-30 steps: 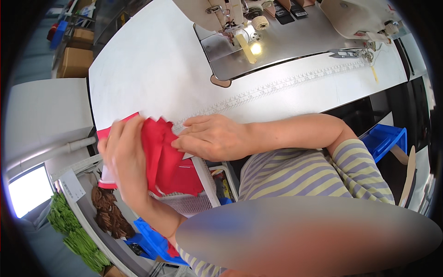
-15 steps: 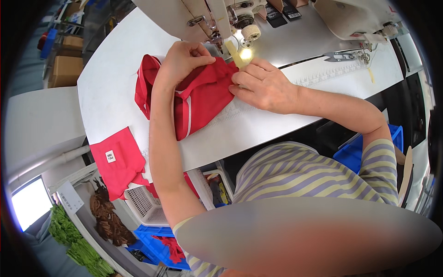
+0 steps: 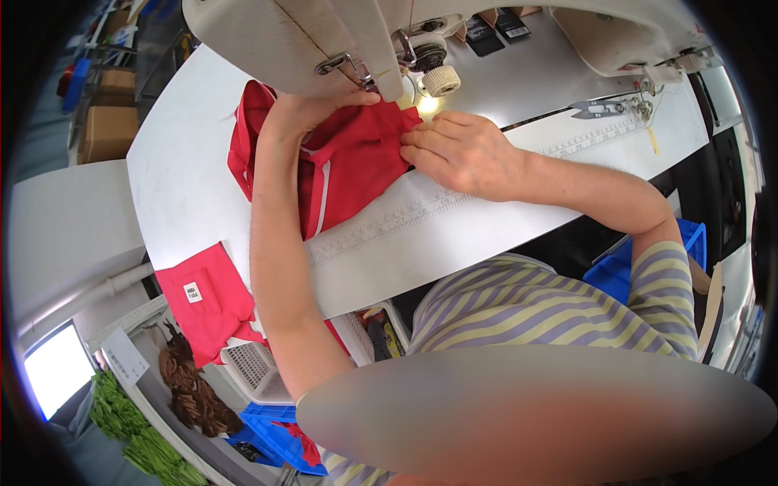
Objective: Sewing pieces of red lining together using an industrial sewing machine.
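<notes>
A red cloth piece (image 3: 356,182) with a white strip along a seam lies bunched under the head of a sewing machine (image 3: 300,44). My left hand (image 3: 312,112) is at the needle area, its thumb on the cloth; the machine head hides most of its fingers. At the cloth's right edge, the curled fingers of my right hand (image 3: 466,158) pinch the fabric beside the lit needle plate. A second red piece (image 3: 207,304) with a small white label hangs over the table's left edge, near my left forearm.
A printed ruler scale (image 3: 421,212) runs along the white table (image 3: 186,162). Thread snips (image 3: 598,109) lie at the right, by another machine head (image 3: 616,40). Below the edge are a white basket (image 3: 251,368) and blue crates (image 3: 279,433). Black tags (image 3: 484,36) lie behind.
The view has shifted slightly, and the machine head now covers more of my left hand. The pale yellow strip by my right fingers is now mostly out of sight. Both hands stay at the cloth.
</notes>
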`<action>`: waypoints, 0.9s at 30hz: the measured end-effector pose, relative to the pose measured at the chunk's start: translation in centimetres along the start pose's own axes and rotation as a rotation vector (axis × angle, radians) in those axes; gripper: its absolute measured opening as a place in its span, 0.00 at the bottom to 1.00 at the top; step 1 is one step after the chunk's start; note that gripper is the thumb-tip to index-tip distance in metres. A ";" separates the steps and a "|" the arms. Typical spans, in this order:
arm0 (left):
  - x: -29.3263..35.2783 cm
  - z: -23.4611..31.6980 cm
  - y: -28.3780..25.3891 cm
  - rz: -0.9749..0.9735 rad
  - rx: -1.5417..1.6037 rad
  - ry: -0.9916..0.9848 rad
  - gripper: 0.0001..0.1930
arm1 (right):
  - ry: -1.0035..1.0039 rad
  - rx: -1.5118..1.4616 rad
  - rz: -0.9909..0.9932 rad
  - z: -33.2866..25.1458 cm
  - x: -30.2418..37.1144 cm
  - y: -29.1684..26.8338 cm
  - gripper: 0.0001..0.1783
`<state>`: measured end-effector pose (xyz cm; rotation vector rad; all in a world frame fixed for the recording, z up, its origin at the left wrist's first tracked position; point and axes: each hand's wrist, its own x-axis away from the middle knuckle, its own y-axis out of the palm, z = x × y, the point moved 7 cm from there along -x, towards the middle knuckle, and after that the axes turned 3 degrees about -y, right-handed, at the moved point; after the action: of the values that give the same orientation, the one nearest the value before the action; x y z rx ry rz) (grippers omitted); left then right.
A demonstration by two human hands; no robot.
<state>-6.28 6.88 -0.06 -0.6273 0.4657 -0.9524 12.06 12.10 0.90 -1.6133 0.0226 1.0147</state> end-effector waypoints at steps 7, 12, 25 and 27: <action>0.5 1.4 -0.6 0.110 -0.186 0.423 0.09 | 0.045 -0.043 0.028 0.6 -0.1 0.3 0.08; 4.0 4.9 -3.3 0.050 -0.130 -0.225 0.10 | 0.123 -0.153 -0.073 1.3 0.0 0.8 0.10; 8.5 4.9 3.4 0.242 -0.517 0.260 0.12 | 0.105 -0.208 -0.032 3.5 0.2 0.5 0.12; 7.9 5.1 2.8 0.262 -0.468 0.321 0.12 | 0.181 -0.220 -0.062 4.2 0.1 0.9 0.13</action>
<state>2.53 2.79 1.05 -0.8127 1.0501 -0.6955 9.21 15.29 0.31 -1.8913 -0.0169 0.8432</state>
